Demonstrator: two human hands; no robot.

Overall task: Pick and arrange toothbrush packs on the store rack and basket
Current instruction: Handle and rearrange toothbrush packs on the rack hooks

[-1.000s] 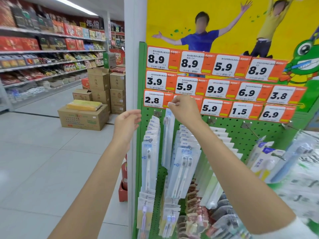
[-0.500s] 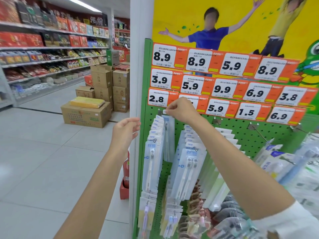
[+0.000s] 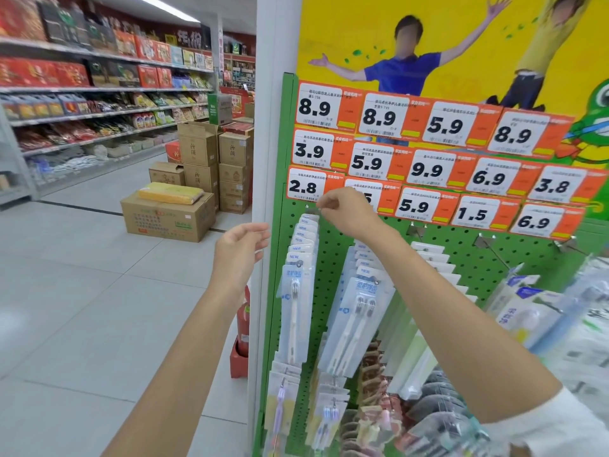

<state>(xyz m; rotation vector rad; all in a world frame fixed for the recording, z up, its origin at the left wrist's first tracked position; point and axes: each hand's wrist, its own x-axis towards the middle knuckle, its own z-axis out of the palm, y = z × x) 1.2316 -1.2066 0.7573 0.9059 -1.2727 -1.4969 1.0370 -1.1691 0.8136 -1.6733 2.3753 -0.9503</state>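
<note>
A green pegboard rack [image 3: 461, 258] carries columns of clear toothbrush packs on hooks. My right hand [image 3: 346, 211] is raised to the hook of the leftmost column [image 3: 295, 311]. Its fingertips pinch at the top of the rearmost toothbrush pack [image 3: 309, 220], just under the 2.8 price tag. That pack hangs behind the others on the hook. My left hand [image 3: 239, 252] hovers left of the rack, beside the white pillar, with relaxed fingers and nothing in it. A second column of twin-brush packs [image 3: 357, 321] hangs under my right forearm.
Orange price tags [image 3: 428, 166] cover the rack's top. Bare hooks [image 3: 487, 249] stick out at the right, above more packs [image 3: 527, 311]. A white pillar [image 3: 263, 159] borders the rack, with a red fire extinguisher [image 3: 243, 324] at its foot. Cartons [image 3: 168, 216] stand on the aisle floor.
My right hand carried a hanging pack left and back to the leftmost hook, and the pack now sits behind the others. My left hand stayed about where it was, empty.
</note>
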